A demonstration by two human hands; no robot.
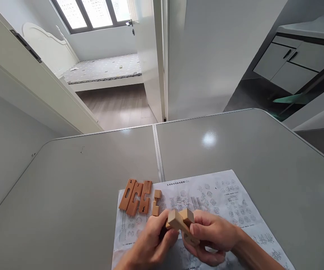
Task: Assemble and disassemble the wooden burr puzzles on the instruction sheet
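My left hand [154, 242] and my right hand [214, 234] meet over a printed sheet [178, 187]. Between them are light notched wooden puzzle pieces [175, 219], crossing or touching each other. My left fingers close on the left side and my right fingers pinch the right side. Fingers hide the lower parts, so I cannot tell how the pieces fit together. Another light notched piece [155, 209] lies on the sheet just beyond my left hand. Left of it, three flat reddish-brown wooden pieces lie side by side: a slotted one [124, 200], a notched one [132, 207] and another notched one [145, 198].
The sheet carries small line diagrams and lies on a grey table [80, 195] with a metal seam [156, 146]. Past the table's far edge stand an open door [147, 56], a bed [108, 67] and, at the right, a white cabinet [297, 63].
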